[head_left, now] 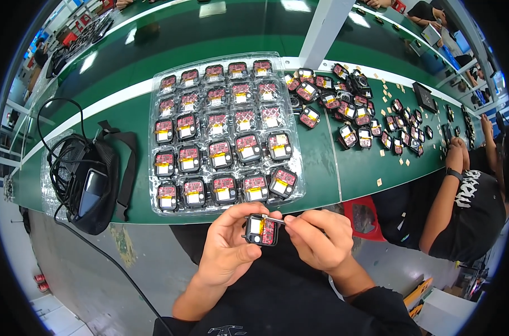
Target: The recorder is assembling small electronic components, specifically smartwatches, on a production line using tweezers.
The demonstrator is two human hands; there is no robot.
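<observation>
In my left hand (227, 239), an open black watch-like device case (270, 239) is gripped by its edges over the front of the bench. Inside it show a red circuit board, a white block and yellow tape. My right hand (323, 238) pinches a thin metal tool (274, 219), its tip at the case's upper edge; whether it is tweezers I cannot tell. Just beyond my hands lies a clear plastic tray (155, 112) filled with rows of similar open cases (224, 189). Its front right case (283, 182) sits tilted in its pocket.
Many more cases (362, 116) are heaped right of the tray, with small tan pieces (379, 182) scattered about. A black bag (100, 193) with cables lies at left. A white post (323, 33) rises behind. A co-worker (461, 210) sits at right by a red stool (362, 218).
</observation>
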